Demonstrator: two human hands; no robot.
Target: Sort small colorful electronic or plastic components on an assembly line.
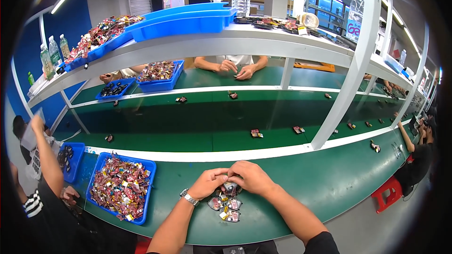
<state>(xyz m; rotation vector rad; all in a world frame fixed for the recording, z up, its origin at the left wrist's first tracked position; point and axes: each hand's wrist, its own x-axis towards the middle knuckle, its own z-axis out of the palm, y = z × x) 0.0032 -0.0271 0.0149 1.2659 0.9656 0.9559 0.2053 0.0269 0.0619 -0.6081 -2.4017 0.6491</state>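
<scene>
Over the green bench, my left hand (210,183), with a watch on its wrist, meets my right hand (252,178). Fingertips of both are pinched together around a small electronic part (230,186) with a pale face, largely covered by the fingers. Just below lie several similar dark-rimmed parts (230,216), showing red, white and yellow bits. To the left of my left hand, a blue tray (151,165) holds a heap of small red boards (120,186) with wires and white and yellow pieces.
Beyond a white rail (202,156) runs a green conveyor belt (188,124) carrying scattered parts. A white shelf (263,42) crosses above, bearing blue trays (181,22) and bottles. A smaller blue tray (81,146) of black pieces stands left, near a co-worker's arm. Other people sit opposite and right.
</scene>
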